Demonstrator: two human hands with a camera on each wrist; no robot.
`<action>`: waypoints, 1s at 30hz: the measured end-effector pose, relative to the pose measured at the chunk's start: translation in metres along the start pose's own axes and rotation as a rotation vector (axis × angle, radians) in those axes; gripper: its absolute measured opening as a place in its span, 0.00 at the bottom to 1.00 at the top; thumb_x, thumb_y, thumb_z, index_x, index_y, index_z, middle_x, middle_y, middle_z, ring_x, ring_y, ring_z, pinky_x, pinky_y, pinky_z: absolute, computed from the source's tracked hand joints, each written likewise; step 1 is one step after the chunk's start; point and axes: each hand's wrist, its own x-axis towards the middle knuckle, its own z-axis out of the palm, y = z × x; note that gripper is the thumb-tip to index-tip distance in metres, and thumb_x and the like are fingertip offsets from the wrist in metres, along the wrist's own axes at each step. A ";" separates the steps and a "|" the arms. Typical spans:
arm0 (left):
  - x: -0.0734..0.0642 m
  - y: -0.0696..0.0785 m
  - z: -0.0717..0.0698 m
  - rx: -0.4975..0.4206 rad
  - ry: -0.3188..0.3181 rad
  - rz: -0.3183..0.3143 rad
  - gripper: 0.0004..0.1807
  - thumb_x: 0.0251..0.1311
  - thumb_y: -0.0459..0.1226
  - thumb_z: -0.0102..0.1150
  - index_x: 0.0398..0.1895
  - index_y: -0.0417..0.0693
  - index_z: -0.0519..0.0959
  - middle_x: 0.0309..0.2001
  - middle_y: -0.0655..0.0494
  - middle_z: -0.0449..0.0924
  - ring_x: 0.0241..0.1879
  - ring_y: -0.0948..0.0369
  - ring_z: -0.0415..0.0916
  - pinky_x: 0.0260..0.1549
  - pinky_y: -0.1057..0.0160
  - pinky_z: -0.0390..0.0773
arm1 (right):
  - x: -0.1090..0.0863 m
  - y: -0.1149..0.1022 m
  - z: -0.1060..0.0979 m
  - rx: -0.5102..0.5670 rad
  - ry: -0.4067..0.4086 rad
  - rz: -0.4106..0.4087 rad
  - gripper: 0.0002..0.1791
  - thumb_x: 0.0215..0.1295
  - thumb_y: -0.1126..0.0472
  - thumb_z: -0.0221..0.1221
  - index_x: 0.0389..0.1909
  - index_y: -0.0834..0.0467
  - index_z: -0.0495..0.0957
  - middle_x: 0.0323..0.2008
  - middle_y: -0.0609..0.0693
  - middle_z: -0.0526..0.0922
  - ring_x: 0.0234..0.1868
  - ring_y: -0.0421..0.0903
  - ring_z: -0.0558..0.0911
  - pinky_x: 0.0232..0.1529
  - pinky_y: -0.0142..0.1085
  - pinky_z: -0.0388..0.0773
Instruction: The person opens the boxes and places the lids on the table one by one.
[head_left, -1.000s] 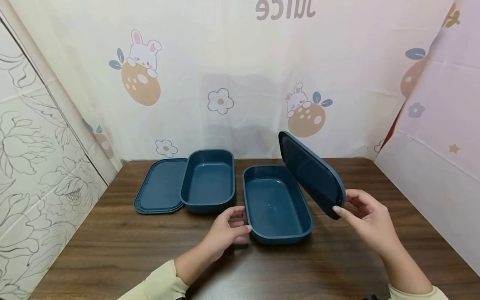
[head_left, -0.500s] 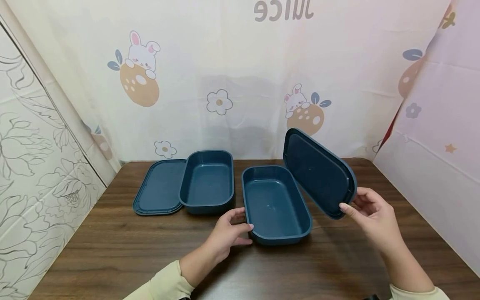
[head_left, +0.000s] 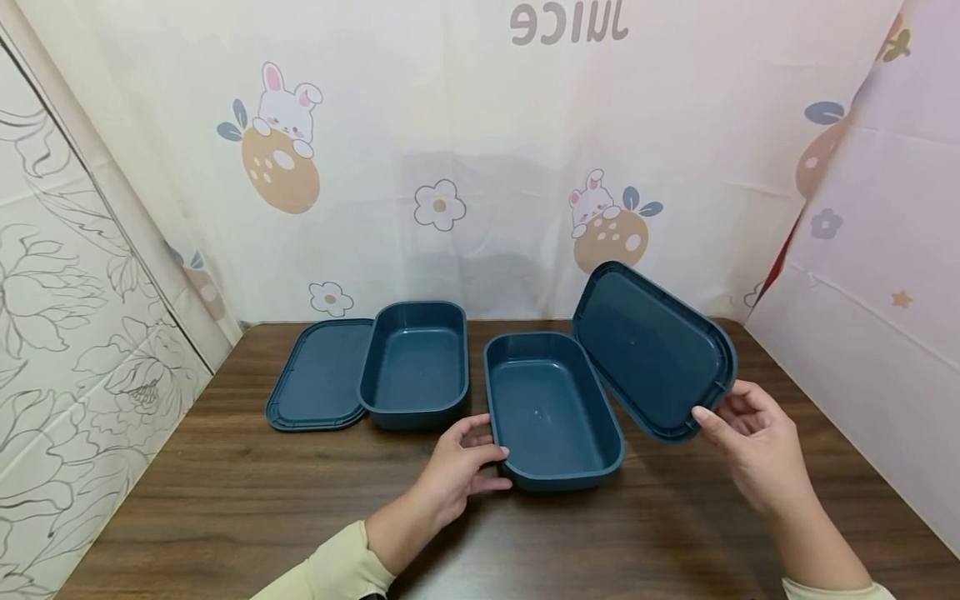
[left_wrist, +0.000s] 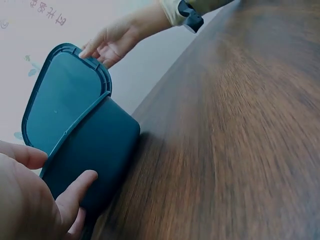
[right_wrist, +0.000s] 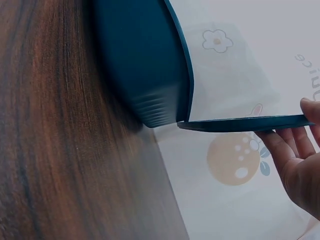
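Observation:
In the head view a dark blue rectangular food container [head_left: 555, 417] stands on the table right of the middle. My left hand [head_left: 457, 467] rests at its near left corner. The thumb touches the rim and the other fingers spread along the outer wall, nearly straight. My right hand [head_left: 757, 446] pinches the near right corner of a matching lid [head_left: 652, 350], thumb on the ridged face and fingers behind. Tilted up beside the container, the lid has its ridged face toward me. In the right wrist view the lid's far end meets the container's rim.
A second dark blue container [head_left: 416, 367] stands left of the first with a narrow gap between. Its flat-lying lid [head_left: 322, 375] is at its left, partly hidden by it. A printed cloth [head_left: 442, 125] hangs behind the wooden table [head_left: 300, 483].
My right hand has swung the lid outward to the right, so more of its ridged face shows. My left hand has shifted slightly right along the container's corner.

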 end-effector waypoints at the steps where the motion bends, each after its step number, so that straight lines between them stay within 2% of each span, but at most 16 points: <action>1: 0.001 0.000 0.001 -0.005 0.005 0.000 0.36 0.54 0.22 0.59 0.68 0.35 0.61 0.56 0.33 0.64 0.40 0.51 0.76 0.35 0.49 0.84 | 0.000 0.000 -0.001 0.023 -0.004 -0.001 0.21 0.61 0.89 0.45 0.52 0.71 0.72 0.45 0.57 0.81 0.46 0.45 0.84 0.42 0.35 0.82; 7: 0.003 -0.001 0.006 -0.014 0.031 0.018 0.35 0.51 0.20 0.56 0.67 0.33 0.62 0.53 0.33 0.67 0.34 0.52 0.78 0.31 0.50 0.85 | -0.003 0.003 -0.005 0.128 -0.009 -0.010 0.22 0.62 0.89 0.42 0.53 0.71 0.71 0.45 0.58 0.81 0.44 0.47 0.84 0.40 0.36 0.83; 11: 0.003 0.000 0.009 0.008 0.056 0.039 0.35 0.49 0.20 0.54 0.66 0.33 0.63 0.52 0.34 0.69 0.29 0.53 0.77 0.29 0.52 0.85 | -0.003 0.007 -0.004 0.177 0.069 0.001 0.21 0.62 0.88 0.43 0.50 0.71 0.72 0.41 0.58 0.81 0.39 0.47 0.84 0.37 0.36 0.84; 16: 0.004 0.001 0.013 0.048 0.085 0.047 0.34 0.49 0.21 0.52 0.65 0.33 0.65 0.50 0.35 0.70 0.28 0.54 0.75 0.27 0.53 0.85 | -0.005 0.013 -0.002 0.207 0.166 0.008 0.20 0.63 0.88 0.44 0.51 0.71 0.72 0.40 0.59 0.80 0.39 0.48 0.83 0.36 0.38 0.84; 26: 0.013 0.002 0.018 0.075 0.092 0.049 0.34 0.49 0.22 0.54 0.65 0.33 0.67 0.50 0.37 0.70 0.28 0.56 0.75 0.25 0.54 0.85 | -0.003 0.018 -0.009 0.310 0.224 0.046 0.21 0.63 0.87 0.44 0.54 0.69 0.71 0.43 0.59 0.79 0.40 0.51 0.84 0.39 0.43 0.84; 30: 0.017 0.002 0.024 0.076 0.109 0.048 0.33 0.48 0.21 0.54 0.64 0.35 0.69 0.47 0.41 0.69 0.27 0.56 0.74 0.24 0.54 0.84 | -0.003 0.020 -0.014 0.408 0.252 0.068 0.22 0.64 0.87 0.43 0.53 0.68 0.71 0.43 0.59 0.79 0.41 0.53 0.85 0.39 0.45 0.84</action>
